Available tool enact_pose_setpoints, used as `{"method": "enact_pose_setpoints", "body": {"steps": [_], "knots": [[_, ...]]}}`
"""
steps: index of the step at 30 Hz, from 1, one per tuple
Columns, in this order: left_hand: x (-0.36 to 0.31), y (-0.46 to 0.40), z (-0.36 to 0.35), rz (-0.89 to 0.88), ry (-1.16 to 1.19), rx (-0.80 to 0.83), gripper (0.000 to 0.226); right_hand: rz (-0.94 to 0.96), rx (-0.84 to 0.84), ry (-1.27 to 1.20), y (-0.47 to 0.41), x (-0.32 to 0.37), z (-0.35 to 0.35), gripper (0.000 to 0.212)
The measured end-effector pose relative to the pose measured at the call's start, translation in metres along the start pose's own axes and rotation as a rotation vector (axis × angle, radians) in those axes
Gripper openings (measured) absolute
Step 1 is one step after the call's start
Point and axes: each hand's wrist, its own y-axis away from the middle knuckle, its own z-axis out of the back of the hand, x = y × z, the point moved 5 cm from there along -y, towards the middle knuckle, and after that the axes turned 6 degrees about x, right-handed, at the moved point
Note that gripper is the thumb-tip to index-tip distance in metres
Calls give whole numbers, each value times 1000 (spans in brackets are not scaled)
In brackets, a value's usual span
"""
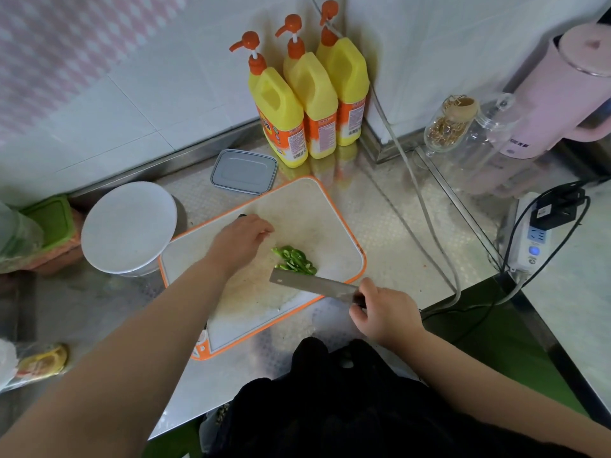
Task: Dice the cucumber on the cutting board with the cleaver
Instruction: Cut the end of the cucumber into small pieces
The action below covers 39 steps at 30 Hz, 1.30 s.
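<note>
The sliced cucumber (pixel 294 260) lies on the cutting board (pixel 334 226) just beyond the cleaver (pixel 312 284), whose handle the right grip (pixel 385 314) clasps, while the left grip (pixel 243 241) hovers beside it, fingers loosely curled, holding nothing, above the counter (pixel 390 206).

A white cutting board (pixel 307 206) with an orange rim lies askew on the steel tabletop (pixel 390 206). Near its middle sits a small heap of green cucumber (pixel 295 260) slices. The right hand (pixel 385 313) grips the handle of the cleaver (pixel 312 284) at the board's near edge, blade just beside the slices. The left hand (pixel 240 242) rests on the board beside the heap, fingers (pixel 264 230) loosely curled. Toward the tabletop's back edge stand three yellow pump bottles (pixel 297 104) and a grey lid (pixel 244 171); a white bowl (pixel 129 226) sits off the board's left side.
</note>
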Motion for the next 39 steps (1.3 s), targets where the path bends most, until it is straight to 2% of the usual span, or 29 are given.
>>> {"method": "enact_pose_setpoints", "body": {"steps": [2,7,10,16,20,24,28,33,36,39], "knots": [[6,10,-7,-87,-96,0,32,-112,-19,-87,-3,-11,6,29],[-8,22,-54,-421,-537,228,95,-275,-1,-254,-19,-18,15,17],[-20,14,-63,-527,-624,247,109,-297,53,-282,-32,-15,10,17],[-27,4,-78,-723,-701,270,91,-317,57,-270,-40,-15,5,18],[-23,7,-89,-805,-687,112,61,-328,83,-271,-40,-16,2,18],[-27,11,-94,-697,-619,5,46,-319,116,-271,-40,-12,-3,19],[-35,20,-96,-489,-551,-31,52,-328,138,-296,-43,-8,-5,17],[-55,31,-95,1,-402,65,67,-394,211,-387,-47,-2,-9,13],[-58,37,-96,312,-226,74,62,-403,265,-432,-50,3,-11,13],[-55,46,-96,463,-50,32,55,-379,312,-410,-55,11,-11,14]]}}
